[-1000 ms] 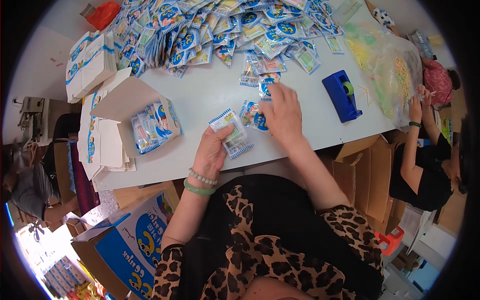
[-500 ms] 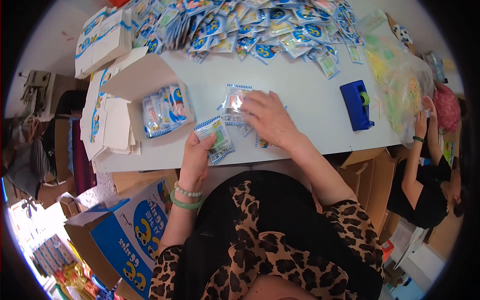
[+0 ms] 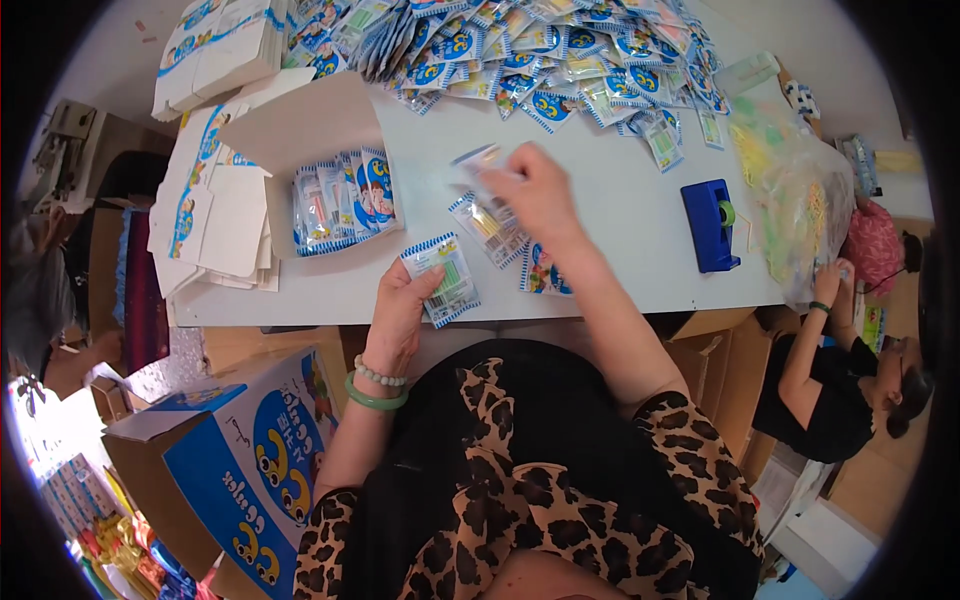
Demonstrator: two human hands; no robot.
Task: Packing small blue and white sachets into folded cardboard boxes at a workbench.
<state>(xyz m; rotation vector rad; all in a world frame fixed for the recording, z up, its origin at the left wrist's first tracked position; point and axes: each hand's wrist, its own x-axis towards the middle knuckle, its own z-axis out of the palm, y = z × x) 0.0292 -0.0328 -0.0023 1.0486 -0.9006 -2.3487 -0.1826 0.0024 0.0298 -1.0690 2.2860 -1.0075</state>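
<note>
My left hand [image 3: 397, 312], near the table's front edge, pinches a small flat plastic packet [image 3: 453, 288] with blue striped ends between thumb and fingers. Over the table, my right hand [image 3: 545, 200] grips the edge of another packet [image 3: 473, 162], raised and blurred by motion. Just below that hand lies a loose packet [image 3: 490, 230] with its see-through side up. A further packet [image 3: 541, 272] lies partly under my right wrist. To the left, an open white carton [image 3: 300, 118] with its lid up holds a row of upright packets [image 3: 345, 200].
A large heap of packets [image 3: 560, 65] covers the far side of the table. Flattened white cartons [image 3: 225, 225] and a stack of cartons [image 3: 220, 50] are at the left. A blue tape dispenser [image 3: 708, 225] and clear plastic bags [image 3: 800, 190] are on the right. Another person [image 3: 820, 390] works there.
My right hand has lifted a packet off the small group on the table and moved it up and away. My left hand keeps hold of its packet. The view has shifted slightly.
</note>
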